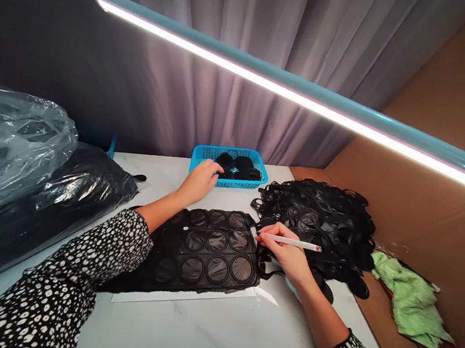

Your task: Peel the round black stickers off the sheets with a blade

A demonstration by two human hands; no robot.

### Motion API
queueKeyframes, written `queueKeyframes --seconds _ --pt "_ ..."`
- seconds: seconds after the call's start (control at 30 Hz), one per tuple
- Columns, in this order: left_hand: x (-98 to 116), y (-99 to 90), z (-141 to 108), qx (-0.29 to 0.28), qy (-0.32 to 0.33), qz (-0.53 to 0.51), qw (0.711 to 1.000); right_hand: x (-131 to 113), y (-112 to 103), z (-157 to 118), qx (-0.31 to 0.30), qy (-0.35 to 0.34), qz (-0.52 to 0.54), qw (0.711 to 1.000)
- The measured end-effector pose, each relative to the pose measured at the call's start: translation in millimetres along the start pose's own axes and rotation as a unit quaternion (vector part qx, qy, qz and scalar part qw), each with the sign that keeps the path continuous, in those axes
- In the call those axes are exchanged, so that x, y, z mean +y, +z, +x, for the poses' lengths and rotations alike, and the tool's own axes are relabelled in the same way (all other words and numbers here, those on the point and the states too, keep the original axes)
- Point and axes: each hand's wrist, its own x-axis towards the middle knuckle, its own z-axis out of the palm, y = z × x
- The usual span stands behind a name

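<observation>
A black sheet (193, 253) of round discs (217, 269), set in rows, lies flat on a white backing (177, 300) on the worktop (189, 338), between the forearms. It looks light and soft, likely to flex and slide, so its edges seem a better place to take hold than the discs. The right hand (284, 253) is closed in a firm grip on a white pen (292, 242), whose tip sits just at the sheet's right edge. The left hand (200, 182) is half-curled, fingertips over the rim of a blue basket (239, 185) of black rings (234, 165); whether that grip holds one, I cannot tell. A heap of black loops (317, 223) lies right of the sheet, with a green cloth (411, 299) beyond. On the left sits a black bundle (71, 189) under clear plastic (11, 145).
</observation>
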Motion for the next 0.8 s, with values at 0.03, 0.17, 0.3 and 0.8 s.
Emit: queueKeyframes --seconds 0.03,0.17,0.3,0.8 --pt "10 6.6 -17 -0.014 0.016 -0.010 1.000 -1 1 -3 -0.020 0.007 0.004 1.000" --pt "45 36.7 -108 -0.097 0.069 -0.051 0.992 -2 5 -15 -0.100 0.016 -0.021 0.995" --pt "53 47.5 -172 -0.185 0.096 -0.074 0.975 -4 8 -28 -0.144 0.002 -0.097 0.985" --pt "50 42.0 -190 -0.272 0.113 -0.068 0.953 -3 18 -48 -0.154 -0.028 -0.154 0.976"
